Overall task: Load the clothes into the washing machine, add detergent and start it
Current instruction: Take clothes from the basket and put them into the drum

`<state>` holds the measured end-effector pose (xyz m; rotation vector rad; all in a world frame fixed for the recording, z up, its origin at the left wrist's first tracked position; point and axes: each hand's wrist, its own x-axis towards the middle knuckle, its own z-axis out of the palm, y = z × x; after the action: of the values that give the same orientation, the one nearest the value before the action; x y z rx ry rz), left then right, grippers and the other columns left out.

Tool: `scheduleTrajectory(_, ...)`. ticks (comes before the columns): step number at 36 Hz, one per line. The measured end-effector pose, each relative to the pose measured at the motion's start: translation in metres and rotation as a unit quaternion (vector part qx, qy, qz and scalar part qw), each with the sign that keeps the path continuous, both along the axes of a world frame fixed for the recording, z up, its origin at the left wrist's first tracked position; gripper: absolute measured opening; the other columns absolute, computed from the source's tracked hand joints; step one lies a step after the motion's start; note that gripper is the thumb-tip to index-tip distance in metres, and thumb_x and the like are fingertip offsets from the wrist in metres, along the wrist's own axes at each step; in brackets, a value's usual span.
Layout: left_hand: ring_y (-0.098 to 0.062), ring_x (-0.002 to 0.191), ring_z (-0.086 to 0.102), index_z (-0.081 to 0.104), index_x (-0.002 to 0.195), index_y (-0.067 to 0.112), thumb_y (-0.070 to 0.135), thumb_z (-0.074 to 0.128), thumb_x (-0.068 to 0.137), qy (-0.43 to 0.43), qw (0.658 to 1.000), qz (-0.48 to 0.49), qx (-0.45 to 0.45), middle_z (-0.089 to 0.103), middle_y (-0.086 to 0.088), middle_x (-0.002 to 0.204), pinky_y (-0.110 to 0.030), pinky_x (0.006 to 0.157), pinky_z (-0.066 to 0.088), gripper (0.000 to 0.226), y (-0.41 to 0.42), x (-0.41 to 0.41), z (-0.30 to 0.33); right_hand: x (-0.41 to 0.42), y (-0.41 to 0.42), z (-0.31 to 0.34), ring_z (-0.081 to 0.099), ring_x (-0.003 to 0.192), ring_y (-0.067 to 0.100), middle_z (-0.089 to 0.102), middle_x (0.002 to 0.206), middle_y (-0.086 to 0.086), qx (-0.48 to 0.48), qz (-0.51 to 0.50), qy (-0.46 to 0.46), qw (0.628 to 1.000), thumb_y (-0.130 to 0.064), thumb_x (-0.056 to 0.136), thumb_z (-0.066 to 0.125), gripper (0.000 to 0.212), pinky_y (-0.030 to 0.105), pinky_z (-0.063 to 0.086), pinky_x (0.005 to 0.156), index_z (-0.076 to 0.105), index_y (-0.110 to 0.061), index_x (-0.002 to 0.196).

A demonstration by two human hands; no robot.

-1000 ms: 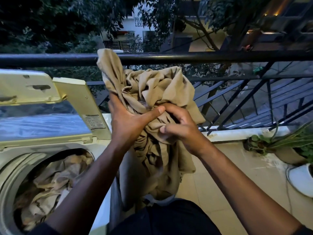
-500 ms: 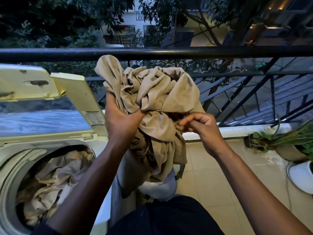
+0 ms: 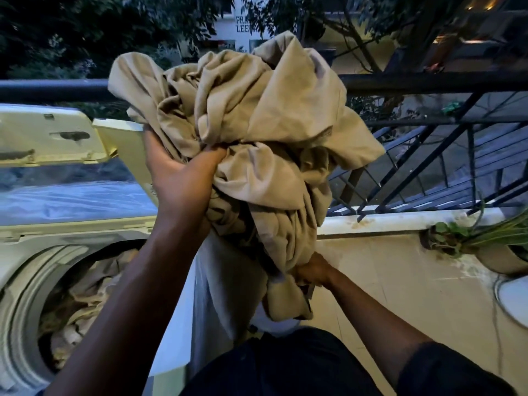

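head: cloth (image 3: 85,298) in washer drum (image 3: 21,304)

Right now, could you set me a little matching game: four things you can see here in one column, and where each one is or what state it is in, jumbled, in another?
Things
1. beige cloth bundle
2. washing machine lid
3. potted plant
4. left hand

Places or states
A. standing on the floor at the right
B. folded up and open
C. held up in front of the railing
D. gripping the cloth from the left side

Pairs: 1-C, 2-B, 3-A, 4-D
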<state>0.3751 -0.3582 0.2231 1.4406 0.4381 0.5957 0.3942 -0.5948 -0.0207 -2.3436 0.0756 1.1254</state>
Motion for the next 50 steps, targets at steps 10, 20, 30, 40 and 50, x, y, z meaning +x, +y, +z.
scheduleTrajectory(10, -0.002, 0.129, 0.058, 0.043, 0.145, 0.028, 0.027, 0.086, 0.07, -0.001, 0.993, -0.007, 0.118, 0.06, 0.01, 0.14, -0.036, 0.114, 0.048, 0.086, 0.005, -0.003, -0.025, 0.006, -0.025, 0.046, 0.066, 0.107, 0.031, 0.071, 0.119, 0.008, 0.136, -0.18, -0.198, 0.954, -0.058, 0.081, 0.059, 0.044, 0.053, 0.055, 0.095, 0.067, -0.027, 0.111)
scheduleTrajectory(20, -0.016, 0.125, 0.053, 0.045, 0.145, 0.02, 0.047, 0.088, 0.07, 0.111, 0.953, 0.015, 0.283, 0.054, -0.003, 0.139, -0.037, 0.105, 0.046, 0.09, 0.002, -0.003, -0.058, 0.007, -0.05, 0.175, 0.063, 0.066, 0.015, 0.068, 0.072, 0.008, 0.319, -0.24, -0.313, 0.862, -0.017, 0.084, 0.079, 0.018, 0.027, 0.049, 0.059, 0.073, 0.0, 0.083)
scheduleTrajectory(30, -0.012, 0.128, 0.049, 0.037, 0.145, 0.033, 0.072, 0.084, 0.056, 0.125, 0.943, -0.162, 0.262, 0.045, 0.004, 0.14, -0.043, 0.113, 0.045, 0.108, -0.01, -0.01, -0.059, 0.007, 0.02, 0.206, 0.032, 0.144, 0.014, 0.04, 0.146, -0.01, 0.342, -0.077, -0.296, 0.889, -0.07, 0.078, 0.06, 0.047, 0.05, 0.026, 0.123, 0.08, -0.036, 0.103)
scheduleTrajectory(40, -0.031, 0.146, 0.035, 0.017, 0.156, 0.014, 0.106, 0.059, 0.026, 0.176, 0.937, -0.104, 0.282, 0.026, -0.004, 0.153, -0.053, 0.117, 0.04, 0.164, -0.038, -0.018, -0.066, -0.004, 0.04, 0.201, 0.023, 0.151, 0.006, 0.035, 0.161, -0.013, 0.413, 0.012, -0.178, 0.893, -0.099, 0.069, 0.053, 0.113, 0.057, 0.015, 0.128, 0.04, -0.029, 0.156)
scheduleTrajectory(50, -0.025, 0.131, 0.051, 0.034, 0.155, 0.017, 0.051, 0.084, 0.065, 0.158, 0.941, 0.011, 0.299, 0.048, -0.007, 0.145, -0.047, 0.109, 0.047, 0.108, -0.02, -0.002, -0.066, -0.01, 0.049, 0.219, 0.057, 0.136, 0.021, 0.053, 0.149, 0.021, 0.495, -0.101, -0.078, 0.86, -0.058, 0.094, 0.056, 0.078, 0.031, 0.046, 0.114, 0.048, -0.001, 0.146)
